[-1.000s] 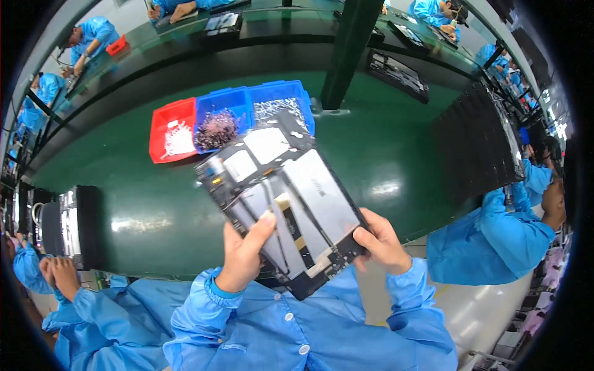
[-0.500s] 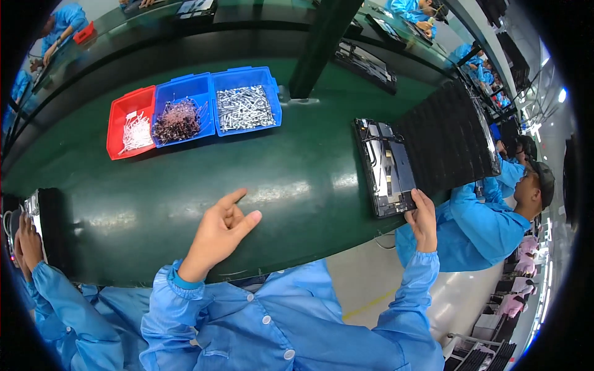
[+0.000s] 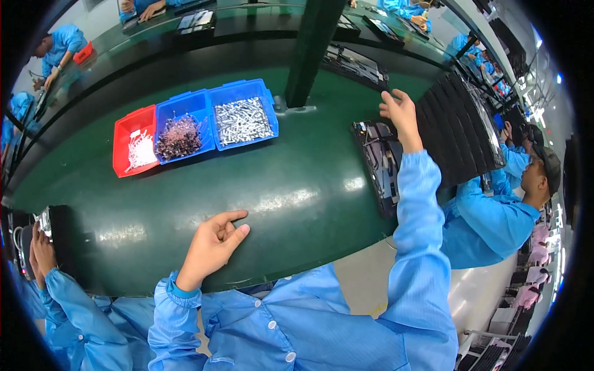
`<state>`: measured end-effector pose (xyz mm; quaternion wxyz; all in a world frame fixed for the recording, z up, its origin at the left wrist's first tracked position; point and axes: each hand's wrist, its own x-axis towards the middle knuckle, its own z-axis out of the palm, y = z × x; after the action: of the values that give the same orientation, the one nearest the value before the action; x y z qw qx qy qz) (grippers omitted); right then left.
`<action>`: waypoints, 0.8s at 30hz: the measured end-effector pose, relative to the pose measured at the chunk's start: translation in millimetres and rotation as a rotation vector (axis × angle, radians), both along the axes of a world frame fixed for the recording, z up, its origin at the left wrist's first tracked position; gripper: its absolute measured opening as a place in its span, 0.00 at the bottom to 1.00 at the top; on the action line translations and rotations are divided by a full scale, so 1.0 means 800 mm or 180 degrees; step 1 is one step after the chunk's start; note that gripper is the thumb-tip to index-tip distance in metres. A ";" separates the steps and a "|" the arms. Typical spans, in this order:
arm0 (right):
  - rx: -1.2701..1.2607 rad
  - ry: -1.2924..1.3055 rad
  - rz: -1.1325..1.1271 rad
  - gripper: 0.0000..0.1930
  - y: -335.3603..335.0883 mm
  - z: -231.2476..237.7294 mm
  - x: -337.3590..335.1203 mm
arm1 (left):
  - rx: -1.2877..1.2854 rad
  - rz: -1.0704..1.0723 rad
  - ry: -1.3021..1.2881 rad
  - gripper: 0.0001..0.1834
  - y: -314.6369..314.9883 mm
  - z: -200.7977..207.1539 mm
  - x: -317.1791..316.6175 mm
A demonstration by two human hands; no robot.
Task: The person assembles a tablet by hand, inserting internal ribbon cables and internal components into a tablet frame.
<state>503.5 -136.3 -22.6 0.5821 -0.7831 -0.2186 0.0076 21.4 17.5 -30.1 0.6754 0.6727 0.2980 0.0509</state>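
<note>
Over the green bench (image 3: 297, 229), my left hand (image 3: 213, 244) hovers near the front edge, holding nothing, index finger and thumb stretched out and the others curled. My right hand (image 3: 402, 117) reaches forward with its fingers apart and nothing in them. It is above the far end of an opened flat electronic device (image 3: 378, 164), whose inner parts and cables show. My right sleeve hides the device's right side. To the right of this hand stands a tall stack of black flat devices or trays (image 3: 455, 130). Another opened device (image 3: 357, 67) lies beyond my fingers.
One red bin (image 3: 122, 148) with white pieces adjoins two blue bins (image 3: 213, 145), holding dark wired parts (image 3: 179, 137) and silvery pieces (image 3: 243, 120). A dark post (image 3: 303, 55) rises behind them. Co-workers sit left and right; a co-worker's hand (image 3: 43, 250) touches a device at the left.
My right hand has let go of the device's near corner and moved forward over its far end, fingers spreading. My left hand has barely moved. The view has shifted slightly.
</note>
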 end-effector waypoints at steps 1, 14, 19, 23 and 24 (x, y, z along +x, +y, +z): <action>-0.0150 0.0063 -0.0257 0.37 0.015 -0.009 0.030 | -0.0043 0.0059 -0.0064 0.20 0.001 -0.004 -0.005; -0.0005 0.2331 -0.0129 0.14 0.124 -0.057 0.190 | 0.0278 0.0261 -0.0421 0.16 0.001 -0.034 -0.018; 0.0125 0.2469 -0.0603 0.13 0.158 -0.044 0.160 | -0.0264 0.0334 -0.0085 0.16 0.009 -0.001 -0.015; 0.1106 0.2985 0.0158 0.10 0.157 -0.045 0.142 | 0.1817 0.1508 -0.0430 0.14 0.039 -0.028 -0.012; 0.1701 0.3157 0.0747 0.10 0.152 -0.045 0.132 | 0.2578 0.1756 -0.0617 0.13 0.054 -0.028 -0.006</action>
<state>609.0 -14.8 -58.7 0.7880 -0.4821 0.0008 0.3830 16.3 61.0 -52.2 0.3459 0.7692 0.3570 0.4015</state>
